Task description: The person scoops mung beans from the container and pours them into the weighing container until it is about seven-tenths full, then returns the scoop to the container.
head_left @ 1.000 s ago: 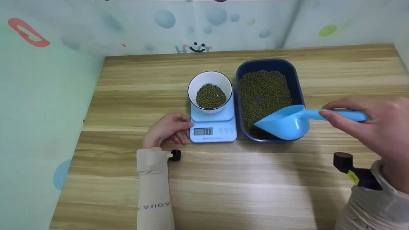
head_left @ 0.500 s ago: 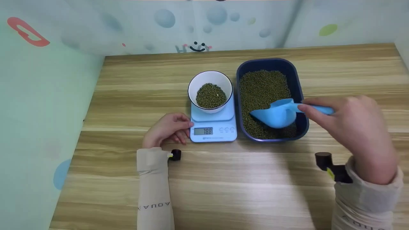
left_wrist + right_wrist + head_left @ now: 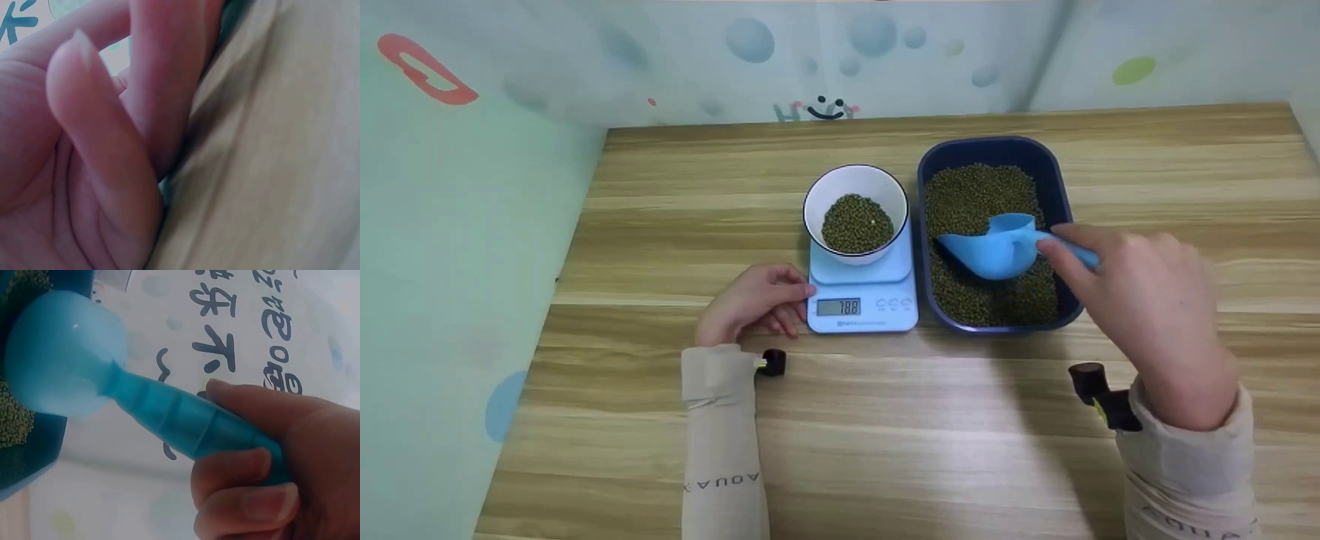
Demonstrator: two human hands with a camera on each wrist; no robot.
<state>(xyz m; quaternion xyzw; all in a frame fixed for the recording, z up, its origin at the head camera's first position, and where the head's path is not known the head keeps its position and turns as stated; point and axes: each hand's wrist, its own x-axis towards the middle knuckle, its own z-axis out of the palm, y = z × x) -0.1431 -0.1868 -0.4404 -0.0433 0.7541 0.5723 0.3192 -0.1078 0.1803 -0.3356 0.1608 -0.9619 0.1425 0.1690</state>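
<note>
In the head view my right hand [image 3: 1147,300] grips the handle of a blue plastic scoop [image 3: 994,255], its fingers curled round it in the right wrist view. The scoop is over the dark blue tub [image 3: 1065,199] of mung beans [image 3: 982,191], tip toward the tub's left wall; the inside of its bowl is mostly hidden. My left hand [image 3: 761,300] rests on the table, its thumb touching the left edge of a light blue kitchen scale [image 3: 862,319] reading about 78.8. On the scale stands a white dark-rimmed bowl [image 3: 817,195] partly filled with mung beans.
The wooden table [image 3: 885,435] reaches back to a patterned wall [image 3: 675,67]. A pale green wall [image 3: 442,225] rises on the left. The scale and the tub stand close side by side.
My right hand has moved left and slightly back, carrying the scoop from the tub's near right corner to over its middle. The scale reading and my left hand look unchanged.
</note>
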